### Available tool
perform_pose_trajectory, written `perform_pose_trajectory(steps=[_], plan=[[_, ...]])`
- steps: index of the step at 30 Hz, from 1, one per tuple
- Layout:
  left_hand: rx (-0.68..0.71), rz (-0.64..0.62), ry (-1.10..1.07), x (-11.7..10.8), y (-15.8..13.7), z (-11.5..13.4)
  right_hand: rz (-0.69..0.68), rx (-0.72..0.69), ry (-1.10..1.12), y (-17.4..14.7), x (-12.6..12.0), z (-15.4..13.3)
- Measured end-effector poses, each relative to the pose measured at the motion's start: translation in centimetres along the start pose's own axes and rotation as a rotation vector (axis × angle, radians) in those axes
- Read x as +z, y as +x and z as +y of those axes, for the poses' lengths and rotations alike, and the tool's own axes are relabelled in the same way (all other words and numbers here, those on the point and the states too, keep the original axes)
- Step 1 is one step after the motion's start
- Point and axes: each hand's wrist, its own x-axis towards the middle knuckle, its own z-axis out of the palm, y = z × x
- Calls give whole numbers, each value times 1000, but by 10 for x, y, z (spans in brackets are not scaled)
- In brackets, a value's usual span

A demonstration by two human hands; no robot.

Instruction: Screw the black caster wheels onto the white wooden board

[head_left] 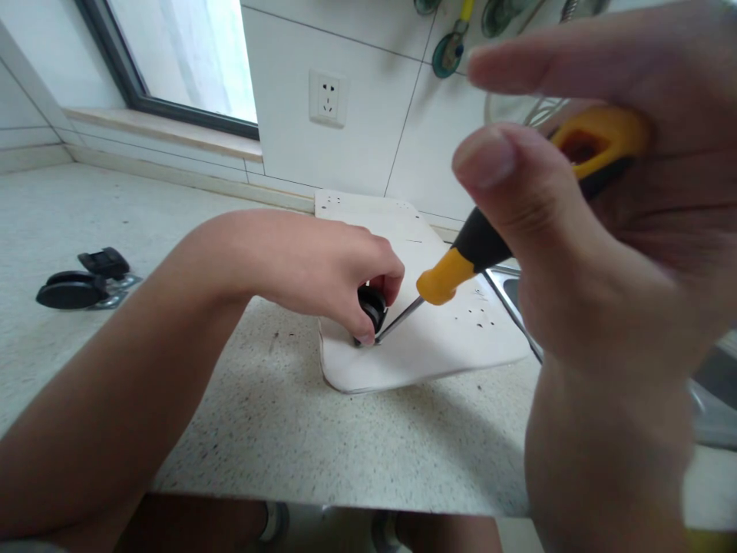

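Observation:
My left hand (pixel 368 269) grips a black caster wheel (pixel 373 306) between thumb and fingers and holds it on a white board (pixel 397 361). My right hand (pixel 627 184) has the yellow and black handle of a screwdriver (pixel 484 238) between thumb and palm, with the index finger stretched out. Slanting down to the left, the screwdriver's metal shaft meets the base of the caster near my left thumb. Whether the tip sits in a screw is too small to tell. Clusters of small holes show near the board's corners.
Two more black casters (pixel 77 288) with metal plates lie on the speckled countertop (pixel 276 430) at the left. A sink (pixel 510 288) edges the board on the right. Behind stand a tiled wall with a socket (pixel 328 98), a window (pixel 184 54) and green-handled valves (pixel 447 54).

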Motion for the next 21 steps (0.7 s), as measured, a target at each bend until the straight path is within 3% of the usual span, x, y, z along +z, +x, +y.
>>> perform_pose_trajectory(steps=[5, 10, 16, 21], plan=[[6, 0, 0, 0, 0, 0, -127, 144, 80, 8, 5, 3], [24, 25, -31, 1, -1, -1, 92, 29, -16, 6, 18, 5], [-6, -9, -16, 1, 0, 1, -33, 164, 114, 6, 9, 3], [4, 9, -38, 1, -1, 0, 46, 61, -70, 8, 13, 1]])
